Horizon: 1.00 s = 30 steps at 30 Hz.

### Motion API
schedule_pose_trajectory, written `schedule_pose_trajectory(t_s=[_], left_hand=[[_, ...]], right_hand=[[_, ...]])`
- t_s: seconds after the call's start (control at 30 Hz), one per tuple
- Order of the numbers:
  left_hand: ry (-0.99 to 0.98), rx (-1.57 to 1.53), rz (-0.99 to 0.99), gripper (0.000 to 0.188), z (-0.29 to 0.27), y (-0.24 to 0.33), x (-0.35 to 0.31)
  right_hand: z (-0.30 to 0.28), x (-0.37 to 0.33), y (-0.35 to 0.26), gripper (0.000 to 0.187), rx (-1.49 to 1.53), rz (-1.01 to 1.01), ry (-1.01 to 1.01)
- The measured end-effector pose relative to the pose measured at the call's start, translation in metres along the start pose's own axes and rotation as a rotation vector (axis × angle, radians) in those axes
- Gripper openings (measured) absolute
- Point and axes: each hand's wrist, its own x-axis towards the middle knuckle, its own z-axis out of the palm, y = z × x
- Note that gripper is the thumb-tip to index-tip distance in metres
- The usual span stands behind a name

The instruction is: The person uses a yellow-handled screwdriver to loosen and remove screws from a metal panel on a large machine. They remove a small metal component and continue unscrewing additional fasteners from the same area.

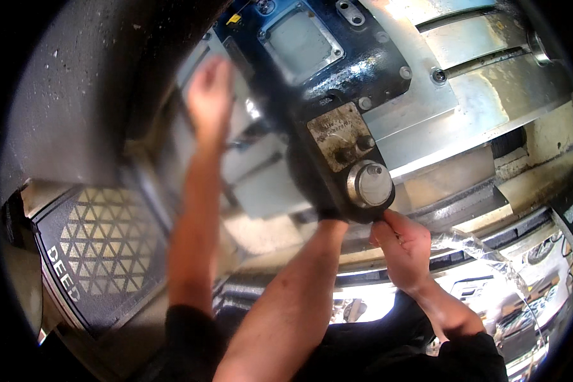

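Observation:
A dark handheld control pendant with a silver dial and small knobs hangs in the middle, tilted. My right hand is closed on its lower right corner, thumb and fingers curled at the edge. My left hand, further off to the left, is raised beside a dark blue metal housing; motion smears its fingers. Another bare forearm comes from the lower edge to the pendant's underside. Its hand is hidden behind the pendant, and whose arm it is cannot be told for certain.
A steel machine table with long slots spreads across the upper right. A dark wall rises on the left, above a black panel with a triangle pattern. Clear plastic sheeting hangs at the lower right.

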Motion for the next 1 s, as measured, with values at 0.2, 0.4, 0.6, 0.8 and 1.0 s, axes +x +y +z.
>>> schedule_pose_trajectory(t_s=[0.2,0.4,0.6,0.8,1.0], left_hand=[[-0.046,-0.022,-0.441,0.038,0.038,-0.005,0.108],[-0.065,-0.417,-0.785,0.038,0.057,0.007,0.142],[-0.035,-0.500,-0.935,0.022,0.059,0.008,0.158],[-0.091,-0.621,-0.928,0.016,0.055,0.000,0.166],[-0.268,-0.595,-0.799,0.016,0.026,-0.033,0.182]], right_hand=[[-0.008,-0.008,0.000,0.020,-0.074,0.044,0.094],[-0.010,-0.011,-0.005,0.020,-0.069,0.027,0.111],[-0.014,-0.007,-0.012,0.020,-0.057,0.031,0.105],[-0.015,-0.006,-0.009,0.020,-0.040,0.036,0.149],[-0.016,-0.003,-0.006,0.019,-0.037,0.040,0.129]])
